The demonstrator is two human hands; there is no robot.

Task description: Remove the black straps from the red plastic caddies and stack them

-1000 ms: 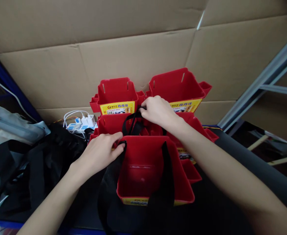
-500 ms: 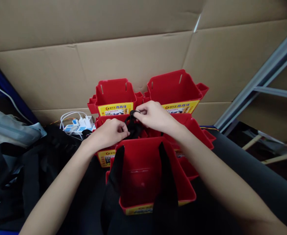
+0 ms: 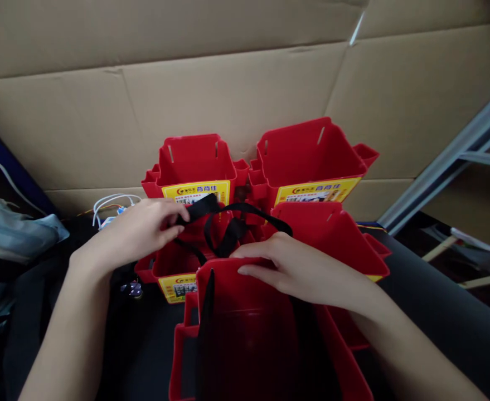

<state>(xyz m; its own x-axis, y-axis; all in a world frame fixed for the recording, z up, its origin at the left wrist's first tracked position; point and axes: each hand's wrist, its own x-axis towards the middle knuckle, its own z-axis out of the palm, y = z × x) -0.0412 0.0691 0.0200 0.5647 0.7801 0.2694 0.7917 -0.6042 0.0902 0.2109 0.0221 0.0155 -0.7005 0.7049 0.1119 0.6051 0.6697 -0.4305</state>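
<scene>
Black webbing strap (image 3: pixel 211 214) runs loose over the nearest red plastic bin (image 3: pixel 245 328); left hand (image 3: pixel 138 234) pinches one end, right hand (image 3: pixel 299 270) lies flat, fingers extended, on the rim. Strap looks unfastened yet.

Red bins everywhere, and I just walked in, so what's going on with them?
A person is working a black strap over the nearest red bin. The left hand pinches one end of the strap, raised above the bins; the right hand rests on the bin's far rim. More red bins with yellow labels stand behind, against cardboard.
</scene>
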